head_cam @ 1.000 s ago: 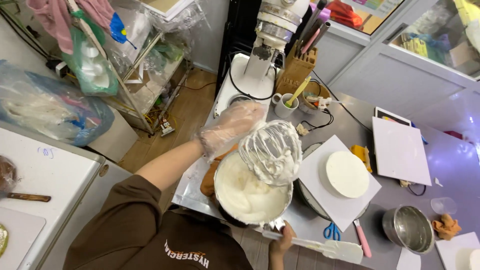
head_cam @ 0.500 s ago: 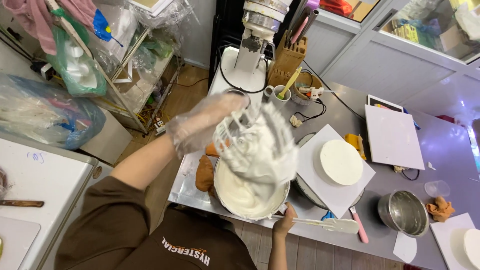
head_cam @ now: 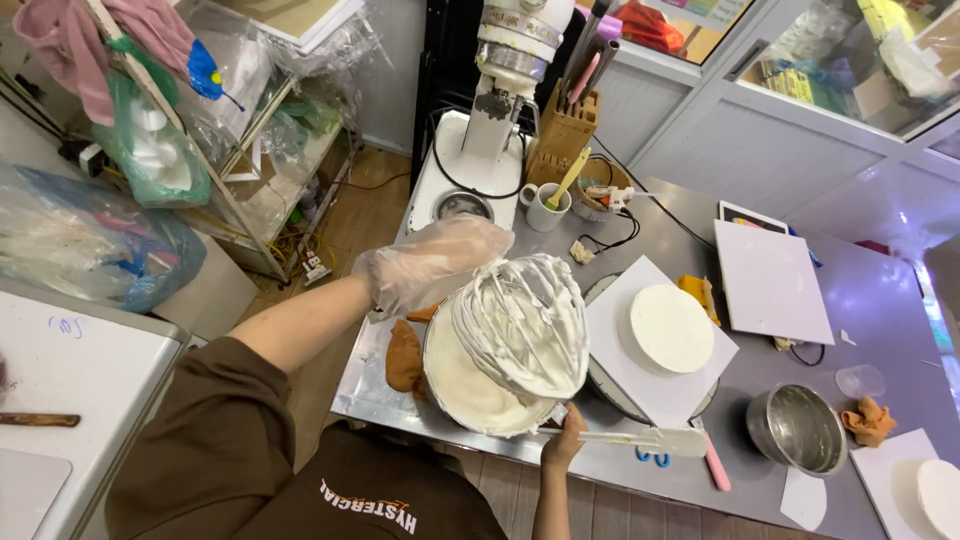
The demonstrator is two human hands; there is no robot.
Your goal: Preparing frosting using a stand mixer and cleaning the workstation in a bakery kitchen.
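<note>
My left hand [head_cam: 432, 264], in a clear plastic glove, grips the top of a large wire whisk attachment [head_cam: 520, 320] thickly coated in white cream. The whisk hangs tilted over a metal mixing bowl [head_cam: 427, 362] holding more white cream, at the near edge of the steel table [head_cam: 880, 330]. My bare right hand [head_cam: 563, 446] is below the bowl's right side and holds a white spatula [head_cam: 650, 440] that points right along the table's front edge.
A round white cake layer [head_cam: 670, 328] lies on a white board [head_cam: 612, 320] over a turntable, right of the bowl. A stand mixer [head_cam: 500, 80], knife block [head_cam: 560, 135] and mug [head_cam: 545, 208] stand behind. A small steel bowl [head_cam: 797, 428] sits at right, an orange cloth [head_cam: 403, 355] lies left of the mixing bowl.
My left hand moved the whisk quickly, blurred half a second ago; it now hangs still and sharp over the bowl. My right hand stays at the table's edge with the spatula.
</note>
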